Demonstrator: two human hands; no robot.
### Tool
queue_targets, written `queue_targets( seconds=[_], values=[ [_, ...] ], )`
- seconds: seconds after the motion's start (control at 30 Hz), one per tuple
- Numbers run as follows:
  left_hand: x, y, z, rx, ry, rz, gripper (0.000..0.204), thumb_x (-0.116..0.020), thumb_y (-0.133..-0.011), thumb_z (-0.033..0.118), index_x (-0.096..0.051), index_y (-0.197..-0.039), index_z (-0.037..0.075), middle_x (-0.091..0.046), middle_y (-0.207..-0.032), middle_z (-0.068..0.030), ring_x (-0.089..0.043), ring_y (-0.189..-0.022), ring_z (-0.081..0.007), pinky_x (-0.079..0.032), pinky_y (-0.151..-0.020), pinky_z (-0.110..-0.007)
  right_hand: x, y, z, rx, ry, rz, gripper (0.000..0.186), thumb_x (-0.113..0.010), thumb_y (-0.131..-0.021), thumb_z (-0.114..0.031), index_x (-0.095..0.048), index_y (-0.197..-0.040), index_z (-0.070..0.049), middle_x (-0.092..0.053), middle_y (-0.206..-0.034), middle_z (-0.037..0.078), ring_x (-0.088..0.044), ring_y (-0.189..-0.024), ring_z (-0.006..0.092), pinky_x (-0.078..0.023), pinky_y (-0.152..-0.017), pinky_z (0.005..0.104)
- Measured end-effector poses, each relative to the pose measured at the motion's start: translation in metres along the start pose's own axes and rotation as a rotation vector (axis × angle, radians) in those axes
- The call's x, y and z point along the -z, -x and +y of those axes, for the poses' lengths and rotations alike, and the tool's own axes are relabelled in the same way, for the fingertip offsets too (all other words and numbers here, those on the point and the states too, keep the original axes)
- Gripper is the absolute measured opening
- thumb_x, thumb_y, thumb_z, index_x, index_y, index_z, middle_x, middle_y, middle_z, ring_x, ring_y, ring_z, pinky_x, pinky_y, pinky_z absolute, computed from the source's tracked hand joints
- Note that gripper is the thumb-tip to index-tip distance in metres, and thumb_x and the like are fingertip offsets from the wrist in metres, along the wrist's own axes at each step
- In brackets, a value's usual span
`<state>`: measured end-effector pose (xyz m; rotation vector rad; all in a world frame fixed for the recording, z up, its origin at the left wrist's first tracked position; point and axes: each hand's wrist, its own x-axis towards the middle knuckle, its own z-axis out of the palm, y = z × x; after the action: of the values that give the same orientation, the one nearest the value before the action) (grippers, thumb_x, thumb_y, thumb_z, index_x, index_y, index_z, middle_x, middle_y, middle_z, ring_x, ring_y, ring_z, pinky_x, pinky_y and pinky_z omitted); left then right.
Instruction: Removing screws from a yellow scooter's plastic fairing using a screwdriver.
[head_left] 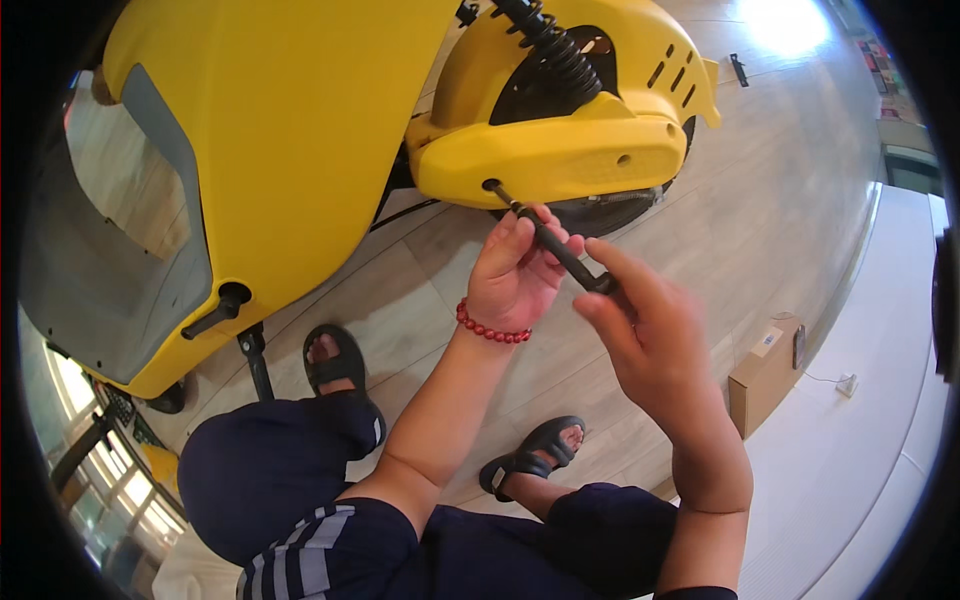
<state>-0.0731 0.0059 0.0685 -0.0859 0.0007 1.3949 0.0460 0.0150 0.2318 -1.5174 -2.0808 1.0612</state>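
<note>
A yellow motor scooter stands on a wood-plank floor, filling its upper left part. The left hand, with a red bead bracelet at the wrist, is closed on a black-handled driver, pinching its forward part between thumb and fingers. The driver slants up and to the left, its thin shaft reaching into the dark round hole near the front end of the yellow swingarm cover.

The right hand is curled at the driver's rear end, thumb and forefinger a narrow gap apart on either side of it; whether they press on it cannot be told.

Above the cover rises a black coil-spring shock absorber, and the rear tyre shows beneath it. A black footpeg juts from the body, near the kickstand. Two black sandals are on the floor, on the person's feet. Toward the floor's right edge, a brown cardboard box stands beside a long white bench, where a white plug lies. A small black object lies near the floor's far right corner.
</note>
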Motion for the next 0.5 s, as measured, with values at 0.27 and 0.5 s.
queue_targets(
  seconds=[0.27,0.5],
  values=[
    [-0.004,-0.007,-0.005,0.077,0.136,-0.156,0.025,-0.052,-0.097,0.026,-0.053,-0.111,0.005,-0.056,-0.099,-0.0059,-0.055,-0.098,-0.0175,-0.043,-0.099,-0.036,-0.013,0.001,-0.002,-0.092,0.081,0.031,0.025,-0.057,-0.094,-0.019,-0.062,-0.081,0.002,-0.052,-0.059,0.009,-0.049,-0.053,0.0176,-0.038,-0.049,0.0314],
    [-0.001,-0.001,-0.002,0.021,0.006,-0.069,0.025,-0.051,-0.097,0.022,-0.056,-0.113,0.003,-0.055,-0.092,-0.0059,-0.056,-0.083,-0.0172,-0.047,-0.096,-0.035,-0.008,0.004,0.0,-0.05,-0.045,0.087,0.018,-0.06,-0.092,-0.013,-0.06,-0.103,0.001,-0.056,-0.072,0.006,-0.052,-0.064,0.0151,-0.042,-0.057,0.0285]
  ],
)
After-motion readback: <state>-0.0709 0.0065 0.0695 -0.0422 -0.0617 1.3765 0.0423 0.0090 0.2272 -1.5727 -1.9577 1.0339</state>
